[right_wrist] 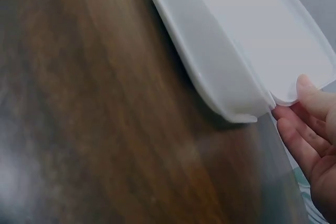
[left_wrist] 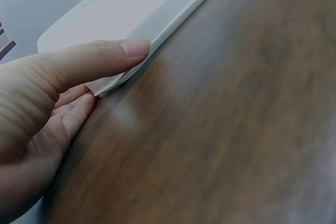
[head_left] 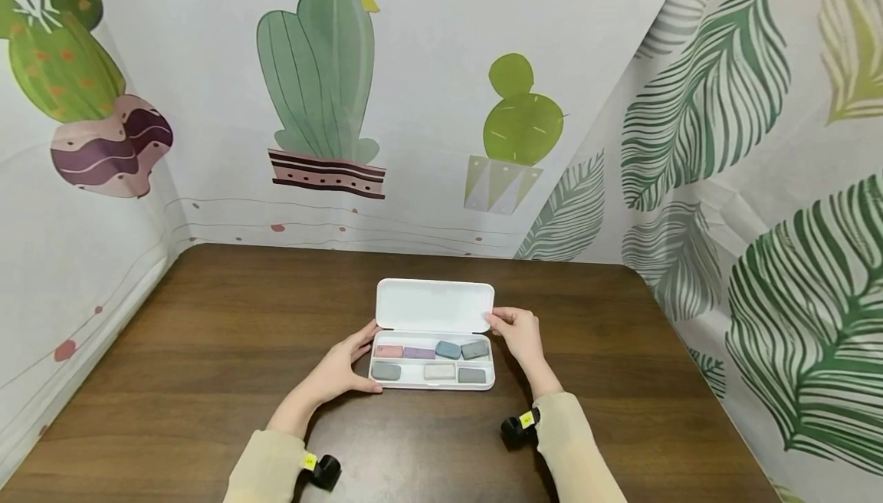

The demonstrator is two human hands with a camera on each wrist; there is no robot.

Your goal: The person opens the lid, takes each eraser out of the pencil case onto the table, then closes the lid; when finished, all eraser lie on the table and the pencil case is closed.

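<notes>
A white flat case (head_left: 433,386) lies on the table with its hinged lid (head_left: 434,305) raised at the back. Inside, a pink block (head_left: 389,351), a purple block (head_left: 418,353), a blue block (head_left: 448,350) and several grey or whitish ones sit in two rows; their exact kind cannot be told. My left hand (head_left: 338,369) holds the case's left end, thumb at the front edge and fingers toward the back. At the lid's lower right corner, my right hand (head_left: 519,334) pinches the edge between thumb and fingers. The wrist views show the case's outer wall (right_wrist: 226,77), not the blocks.
A brown wooden table (head_left: 228,319) extends around the case. Behind it hangs a white cloth (head_left: 428,104) printed with cacti and leaves. Each sleeve carries a small black camera, one at the left wrist (head_left: 326,472) and one at the right (head_left: 513,432).
</notes>
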